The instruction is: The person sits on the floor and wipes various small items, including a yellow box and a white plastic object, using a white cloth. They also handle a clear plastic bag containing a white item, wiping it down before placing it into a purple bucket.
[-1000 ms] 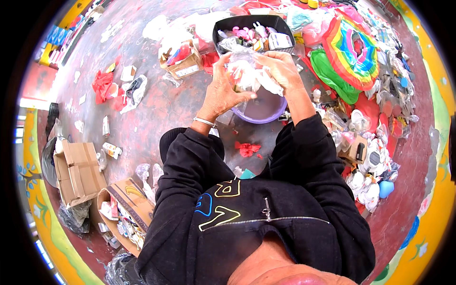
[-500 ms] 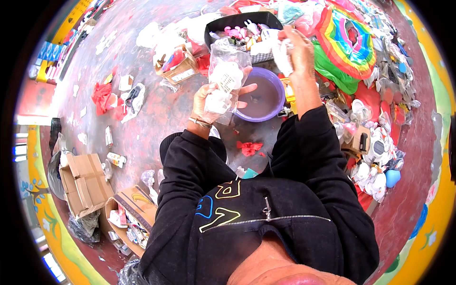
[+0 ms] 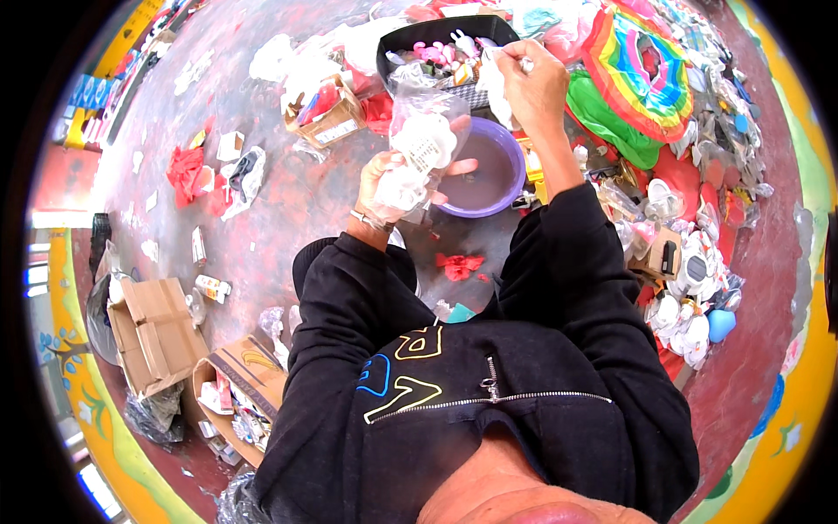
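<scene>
My left hand (image 3: 381, 187) holds a clear plastic bag (image 3: 429, 101) with white, rounded pieces (image 3: 425, 142) in it and a printed label on the front. Its thumb rests on the bag while some fingers stick out past the right side. Up and to the right, my right hand (image 3: 539, 94) is closed in a pinch on a thin white cloth or tissue (image 3: 496, 94), which hangs down from the fingers. That piece hangs in front of a black bin (image 3: 393, 45) filled with small toys. Beneath and between my hands stands a purple basin (image 3: 509, 194) holding murky water.
A small cardboard box (image 3: 342, 127) sits left of the bin. On the right lie a rainbow-coloured ring (image 3: 602, 54) and a heap of plastic bags and white items (image 3: 690, 279). Larger cardboard boxes (image 3: 157, 327) stand at lower left. Red scraps (image 3: 458, 266) lie between my legs.
My right hand has turned, knuckles now upward, and the white piece has shifted left and hangs longer. My left hand and the bag have moved slightly right.
</scene>
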`<state>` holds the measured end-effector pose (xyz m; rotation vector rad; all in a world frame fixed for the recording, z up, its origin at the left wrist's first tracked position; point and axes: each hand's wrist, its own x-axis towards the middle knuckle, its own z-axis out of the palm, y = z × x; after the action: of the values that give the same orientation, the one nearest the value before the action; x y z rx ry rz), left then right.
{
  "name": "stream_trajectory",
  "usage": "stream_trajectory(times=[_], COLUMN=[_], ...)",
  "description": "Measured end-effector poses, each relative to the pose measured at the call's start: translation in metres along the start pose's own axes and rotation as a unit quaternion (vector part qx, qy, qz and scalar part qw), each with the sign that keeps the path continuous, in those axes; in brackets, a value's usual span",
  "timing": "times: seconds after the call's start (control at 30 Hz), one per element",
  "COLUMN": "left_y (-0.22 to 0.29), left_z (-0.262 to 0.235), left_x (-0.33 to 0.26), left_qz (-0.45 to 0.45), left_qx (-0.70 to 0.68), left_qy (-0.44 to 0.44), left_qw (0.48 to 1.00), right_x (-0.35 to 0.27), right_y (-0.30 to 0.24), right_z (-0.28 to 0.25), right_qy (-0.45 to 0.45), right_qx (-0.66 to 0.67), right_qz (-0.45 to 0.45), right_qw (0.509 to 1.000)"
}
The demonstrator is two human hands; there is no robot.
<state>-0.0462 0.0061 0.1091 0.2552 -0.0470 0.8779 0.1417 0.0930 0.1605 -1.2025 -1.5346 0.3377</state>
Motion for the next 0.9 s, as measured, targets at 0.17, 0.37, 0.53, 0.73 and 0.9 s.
stream_trajectory(times=[0.17,0.37,0.53,0.73,0.9], left_y=[0.003,-0.002,0.001,0.002,0.001], left_z=[-0.026,-0.01,0.001,-0.016,-0.021], left_x=[-0.012,-0.012,0.002,-0.006,-0.008], left_qz=[-0.054,-0.091,-0.044,-0.08,-0.076], left_qx=[0.039,0.05,-0.045,-0.01,0.006], left_qy=[0.091,0.006,-0.042,0.017,0.032], left_qw=[0.994,0.995,0.997,0.997,0.997], right_x=[-0.02,0.003,0.015,-0.012,-0.005], right_y=[-0.037,0.027,0.03,-0.041,0.002], right_z=[0.015,0.019,-0.005,0.002,0.028], right_qy=[-0.142,-0.099,0.003,-0.198,-0.103], right_qx=[0.076,-0.176,0.0,0.154,-0.151], right_qz=[-0.203,-0.095,0.061,-0.15,-0.129], right_qw=[0.966,0.975,0.998,0.956,0.975])
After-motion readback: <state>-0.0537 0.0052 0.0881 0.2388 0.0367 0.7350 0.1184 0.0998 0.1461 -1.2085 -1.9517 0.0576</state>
